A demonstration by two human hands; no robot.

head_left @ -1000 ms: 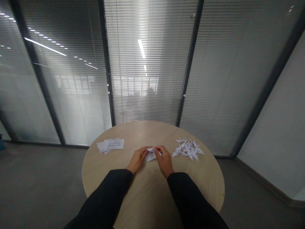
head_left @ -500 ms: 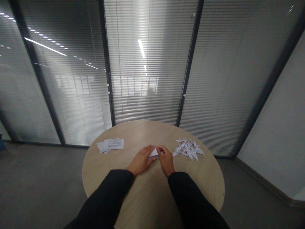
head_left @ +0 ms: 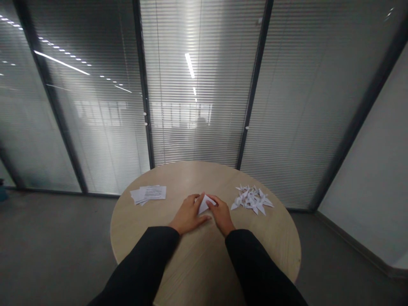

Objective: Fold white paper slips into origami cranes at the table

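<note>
A small folded piece of white paper (head_left: pixel 205 204) lies between my hands near the middle of the round wooden table (head_left: pixel 204 263). My left hand (head_left: pixel 188 215) rests at its left side, fingertips against the edge and thumb stretched apart below. On the other side, my right hand (head_left: pixel 221 213) pinches the paper's right part between thumb and fingers. Some of the paper is hidden behind the fingers. To the right of my right hand sits a pile of folded white paper pieces (head_left: pixel 253 198) with pointed ends.
Several flat paper sheets (head_left: pixel 154 192), the top one printed, overlap on the table's left side. Behind the table stands a glass partition with blinds (head_left: pixel 197 140). A white wall (head_left: pixel 376 191) rises at the right.
The folded paper between my hands has turned and more of its face shows. My right fingers have shifted over its right part, and the left fingers have drawn back slightly.
</note>
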